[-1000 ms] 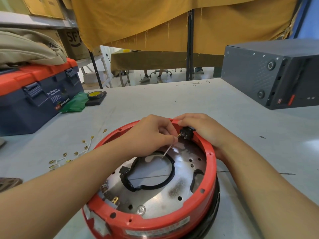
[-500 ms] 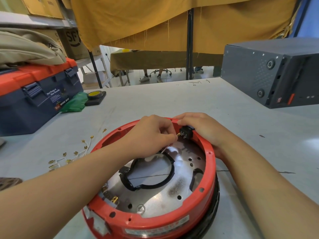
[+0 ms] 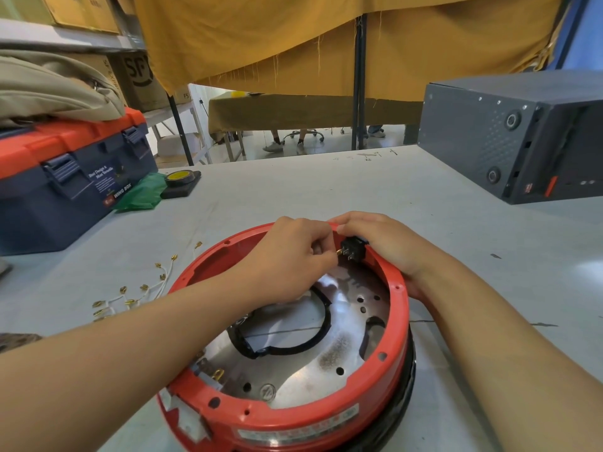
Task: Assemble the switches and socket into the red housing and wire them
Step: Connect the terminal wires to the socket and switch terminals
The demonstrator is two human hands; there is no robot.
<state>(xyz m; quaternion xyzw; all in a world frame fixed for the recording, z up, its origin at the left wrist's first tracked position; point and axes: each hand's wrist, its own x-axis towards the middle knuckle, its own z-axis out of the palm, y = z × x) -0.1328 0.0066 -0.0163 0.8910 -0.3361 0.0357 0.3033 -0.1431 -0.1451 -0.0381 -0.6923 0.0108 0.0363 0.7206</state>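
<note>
At frame centre, the red housing point(image 3: 396, 308) rests on the grey surface point(image 3: 293, 190). The black switch point(image 3: 351, 250) sits in its far wall. The left hand point(image 3: 293, 252) pinches a brass terminal point(image 3: 339, 252) against the switch's tabs; the right hand point(image 3: 388, 244) curls over the rim, bracing the switch. The terminal is probably small and easily bent, so grip it by the crimp. Spare white leads point(image 3: 140, 291) lie at left. The toolbox point(image 3: 65, 177) is closed.
</note>
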